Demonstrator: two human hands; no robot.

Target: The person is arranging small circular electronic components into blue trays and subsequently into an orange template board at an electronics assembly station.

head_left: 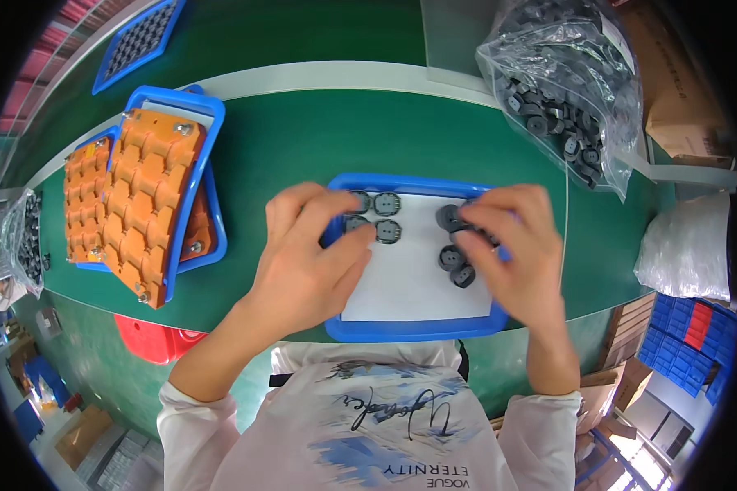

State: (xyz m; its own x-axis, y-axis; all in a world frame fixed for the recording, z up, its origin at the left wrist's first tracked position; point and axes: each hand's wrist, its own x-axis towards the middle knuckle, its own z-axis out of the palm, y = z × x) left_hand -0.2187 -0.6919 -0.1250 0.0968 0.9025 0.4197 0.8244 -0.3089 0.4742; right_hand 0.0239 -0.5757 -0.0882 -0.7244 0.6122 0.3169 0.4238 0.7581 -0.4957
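In front of me lies a blue-rimmed tray (pixel 418 331) with a white sheet (pixel 413 286) inside. At its upper left, small dark grey round plastic parts (pixel 388 231) stand in a tight block. My left hand (pixel 307 241) reaches over that block, index finger and thumb on either side of one grey part (pixel 354 222). At the tray's right side, my right hand (pixel 512 245) bends its finger and thumb around a loose grey part, mostly hidden by the fingers. More loose grey parts (pixel 451 259) lie beside and below its fingertips.
Orange moulded plates (pixel 151 196) rest on stacked blue trays (pixel 221 114) at the left of the green table (pixel 303 131). A clear bag of grey parts (pixel 561 106) stands at the far right. Another blue tray (pixel 139 41) lies far left; a red stool (pixel 151 337) is below.
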